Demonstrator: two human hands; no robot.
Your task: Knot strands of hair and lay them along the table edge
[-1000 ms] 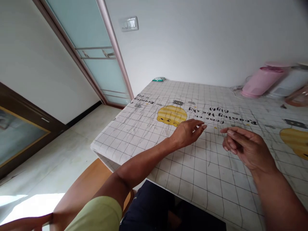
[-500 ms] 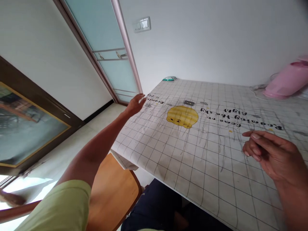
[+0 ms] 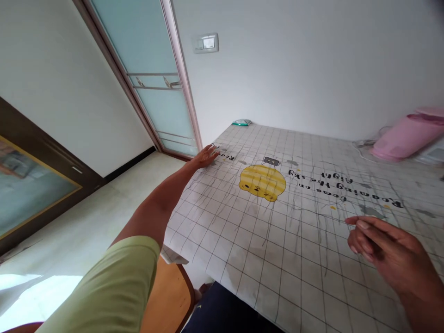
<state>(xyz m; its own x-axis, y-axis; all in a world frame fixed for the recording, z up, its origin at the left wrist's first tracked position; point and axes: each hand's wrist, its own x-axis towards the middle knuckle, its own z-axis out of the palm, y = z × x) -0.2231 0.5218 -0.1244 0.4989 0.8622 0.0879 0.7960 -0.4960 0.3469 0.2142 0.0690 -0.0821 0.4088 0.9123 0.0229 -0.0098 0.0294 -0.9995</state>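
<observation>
A white grid-patterned cloth [image 3: 243,245] with a yellow bear print [image 3: 262,181] and dark lettering covers the table and shows wrinkles. My left hand [image 3: 207,156] rests at the cloth's far left edge, fingers stretched out over the printed letters, holding nothing. Over the right part of the cloth is my right hand [image 3: 385,243], its index finger extended and the other fingers curled with the thumb against them. Nothing shows in it.
At the back right lies a pink appliance [image 3: 405,136] with a cord. A green-and-white packet [image 3: 242,122] sits at the back left corner. An orange wooden chair [image 3: 171,296] stands by the near left edge, and a glass door [image 3: 163,108] is beyond.
My left hand has moved slightly right and now lies on the cloth's edge with its fingers flatter. My right hand keeps nearly the same pose. The view has shifted slightly.
</observation>
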